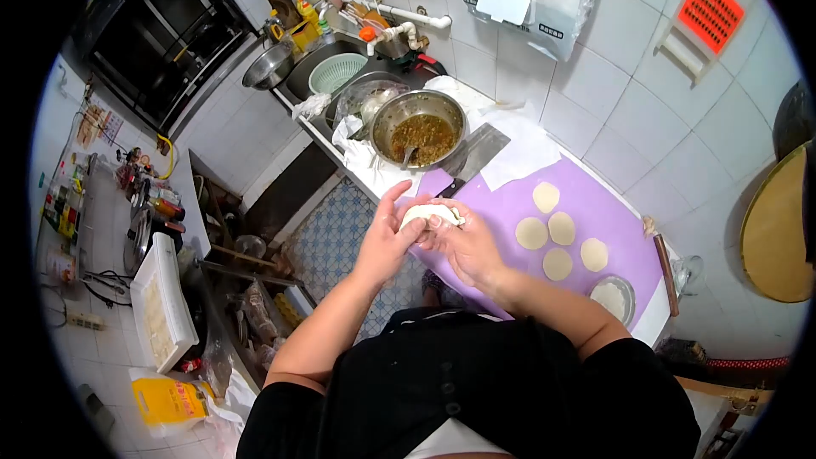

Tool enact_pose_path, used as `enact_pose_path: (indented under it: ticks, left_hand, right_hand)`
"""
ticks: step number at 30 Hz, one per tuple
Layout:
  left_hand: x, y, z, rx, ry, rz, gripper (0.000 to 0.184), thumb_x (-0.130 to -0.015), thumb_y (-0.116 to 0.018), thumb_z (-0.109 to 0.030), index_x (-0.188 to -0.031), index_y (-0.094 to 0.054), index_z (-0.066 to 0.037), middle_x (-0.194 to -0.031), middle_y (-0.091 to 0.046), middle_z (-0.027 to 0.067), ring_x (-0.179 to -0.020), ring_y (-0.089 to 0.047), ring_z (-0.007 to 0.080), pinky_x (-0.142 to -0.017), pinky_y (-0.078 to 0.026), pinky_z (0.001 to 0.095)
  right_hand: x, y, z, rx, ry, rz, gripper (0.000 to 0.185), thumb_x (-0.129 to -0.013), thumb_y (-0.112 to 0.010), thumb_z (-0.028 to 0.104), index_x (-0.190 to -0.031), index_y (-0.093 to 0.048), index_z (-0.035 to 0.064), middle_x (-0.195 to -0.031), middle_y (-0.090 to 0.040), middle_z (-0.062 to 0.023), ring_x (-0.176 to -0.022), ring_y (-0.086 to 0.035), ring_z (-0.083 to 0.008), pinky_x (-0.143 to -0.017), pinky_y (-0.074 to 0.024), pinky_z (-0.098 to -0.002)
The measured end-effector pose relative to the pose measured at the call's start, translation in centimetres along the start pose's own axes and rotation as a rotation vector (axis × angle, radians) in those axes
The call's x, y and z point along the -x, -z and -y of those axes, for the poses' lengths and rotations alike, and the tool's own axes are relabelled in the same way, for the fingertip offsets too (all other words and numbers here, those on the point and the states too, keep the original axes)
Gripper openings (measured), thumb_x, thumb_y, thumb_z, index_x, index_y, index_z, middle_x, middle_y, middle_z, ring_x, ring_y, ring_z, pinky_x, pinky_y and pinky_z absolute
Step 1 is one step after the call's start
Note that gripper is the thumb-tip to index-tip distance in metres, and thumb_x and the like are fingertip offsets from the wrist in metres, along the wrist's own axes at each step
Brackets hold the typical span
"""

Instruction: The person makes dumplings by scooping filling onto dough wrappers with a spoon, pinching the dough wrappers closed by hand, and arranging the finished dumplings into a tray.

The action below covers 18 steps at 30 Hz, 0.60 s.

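Between my two hands is a white dumpling point(432, 216), its wrapper folded over into a half-round. My left hand point(393, 234) grips its left side, thumb laid across the front. From the right, my right hand point(466, 242) pinches the dumpling's edge with thumb and fingers. Just beyond them stands a steel bowl point(393, 110) of brown, chunky filling with a spoon point(410, 155) in it. Several round dough wrappers point(558, 264) lie on the purple mat point(510, 201) to the right. A cleaver point(484, 151) rests by the bowl, partly under white paper.
A dish of flour point(614, 299) sits at the mat's near right corner, close to a rolling pin point(666, 275). Behind the bowl is a sink with a green colander point(337, 73). At left, a white tray point(184, 314) stands on a lower shelf unit.
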<state>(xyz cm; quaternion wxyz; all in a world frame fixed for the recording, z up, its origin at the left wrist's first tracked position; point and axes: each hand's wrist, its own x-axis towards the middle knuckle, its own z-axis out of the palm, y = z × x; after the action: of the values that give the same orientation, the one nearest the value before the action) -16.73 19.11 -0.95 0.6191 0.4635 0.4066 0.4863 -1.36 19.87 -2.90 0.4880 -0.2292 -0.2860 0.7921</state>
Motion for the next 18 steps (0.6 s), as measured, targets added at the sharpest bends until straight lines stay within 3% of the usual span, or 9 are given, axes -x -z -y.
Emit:
enact_pose_path:
  ticks: [1,4,6,9,12,13,18]
  left_hand:
    - [0.7,-0.1,0.2,0.184,0.118,0.026,0.07,-0.088,-0.066,-0.012,-0.144,-0.025,-0.004,-0.122,-0.056,0.0126,-0.107,-0.056,0.0174,-0.089,-0.047,0.0286]
    - [2.1,-0.4,0.1,0.142,0.14,0.051,0.07,-0.086,-0.067,-0.009,-0.144,-0.027,-0.001,-0.123,-0.055,0.0131,-0.107,-0.056,0.017,-0.09,-0.047,0.0291]
    - [3.1,-0.9,-0.3,0.092,0.073,0.068,0.064,-0.085,-0.068,-0.007,-0.14,-0.035,0.001,-0.123,-0.056,0.0126,-0.107,-0.057,0.0182,-0.089,-0.05,0.0314]
    - [4.7,-2.1,-1.6,0.173,0.027,0.05,0.052,-0.086,-0.065,-0.003,-0.133,-0.044,0.001,-0.125,-0.056,0.0151,-0.109,-0.059,0.0225,-0.09,-0.052,0.0354]
    - [5.4,-2.7,-1.3,0.195,-0.112,0.015,0.047,-0.085,-0.066,-0.003,-0.128,-0.047,0.0,-0.124,-0.057,0.0166,-0.107,-0.061,0.0252,-0.087,-0.055,0.036]
    - [5.5,-2.6,-1.1,0.206,-0.15,0.033,0.043,-0.085,-0.065,-0.001,-0.125,-0.049,-0.001,-0.124,-0.057,0.0169,-0.107,-0.061,0.025,-0.087,-0.056,0.0348]
    - [7.0,-2.1,-0.6,0.216,-0.143,0.072,0.041,-0.085,-0.064,-0.001,-0.124,-0.049,-0.001,-0.123,-0.057,0.0162,-0.106,-0.061,0.0236,-0.086,-0.056,0.0337]
  right_hand:
    - [0.4,-0.1,-0.2,0.016,0.019,0.002,0.029,-0.093,-0.055,0.007,-0.121,-0.049,0.0014,-0.102,-0.06,-0.0069,-0.083,-0.061,-0.0134,-0.072,-0.0527,-0.0257]
    - [1.9,-0.8,0.5,0.253,0.07,0.061,0.031,-0.093,-0.056,0.008,-0.123,-0.049,0.0009,-0.106,-0.059,-0.007,-0.085,-0.06,-0.0121,-0.072,-0.0513,-0.0248]
    - [3.4,-1.9,1.7,0.389,0.124,0.087,0.035,-0.091,-0.058,0.006,-0.124,-0.047,0.0008,-0.108,-0.058,-0.0074,-0.085,-0.059,-0.0113,-0.071,-0.0502,-0.0239]
    - [5.3,-2.2,2.0,0.213,0.417,0.092,0.042,-0.087,-0.061,0.0,-0.125,-0.044,0.0004,-0.117,-0.056,-0.0124,-0.094,-0.059,-0.0144,-0.07,-0.0527,-0.0251]
    - [6.7,-0.2,0.8,0.311,0.4,-0.071,0.048,-0.084,-0.065,-0.001,-0.126,-0.042,0.0015,-0.113,-0.056,-0.0096,-0.092,-0.059,-0.0125,-0.068,-0.0513,-0.0229]
    - [7.2,0.1,0.2,0.27,0.374,-0.091,0.037,-0.084,-0.065,-0.002,-0.118,-0.05,0.0004,-0.102,-0.056,-0.0065,-0.093,-0.059,-0.0107,-0.074,-0.0494,-0.0234]
    - [9.5,-2.0,-1.4,0.386,0.487,-0.168,0.024,-0.082,-0.067,-0.001,-0.104,-0.059,-0.0028,-0.098,-0.057,-0.0048,-0.085,-0.059,-0.0101,-0.07,-0.0498,-0.0223]
